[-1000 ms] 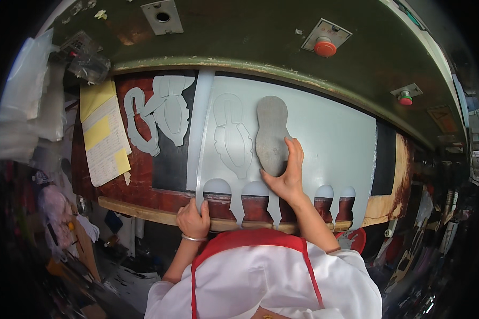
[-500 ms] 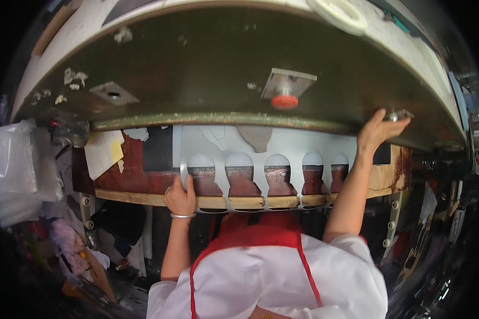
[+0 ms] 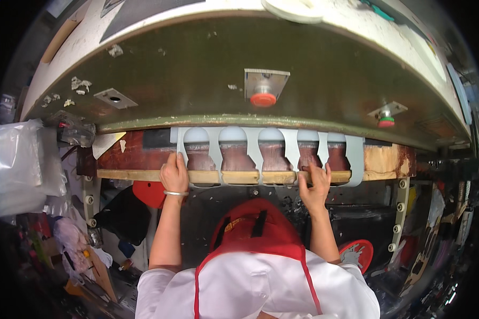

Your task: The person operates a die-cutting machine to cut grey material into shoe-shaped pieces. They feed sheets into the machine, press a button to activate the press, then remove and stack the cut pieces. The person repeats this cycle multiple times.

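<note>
A pale grey sheet [image 3: 355,162] with a row of round-topped cutouts lies on a dark red board [image 3: 125,157]. Through the cutouts the board and its light wooden front strip [image 3: 127,174] show. My left hand [image 3: 174,174] is closed at the sheet's left edge, thumb along the top; a bangle circles its wrist. On the front right part of the sheet rests my right hand [image 3: 315,187], fingers apart over the narrow bands between cutouts. The far part of the sheet is hidden under the green machine beam [image 3: 197,69].
The beam carries a red push button [image 3: 263,99] and a smaller red-and-green one [image 3: 386,121]. A white ring-shaped roll [image 3: 292,9] lies on top. Clear plastic bags [image 3: 26,165] hang at left. Below right is a red round container [image 3: 359,255] with grey scraps.
My right hand has come from the right-hand button down to the front of the sheet. Less of the sheet shows beneath the beam. My left hand stays at the sheet's left edge.
</note>
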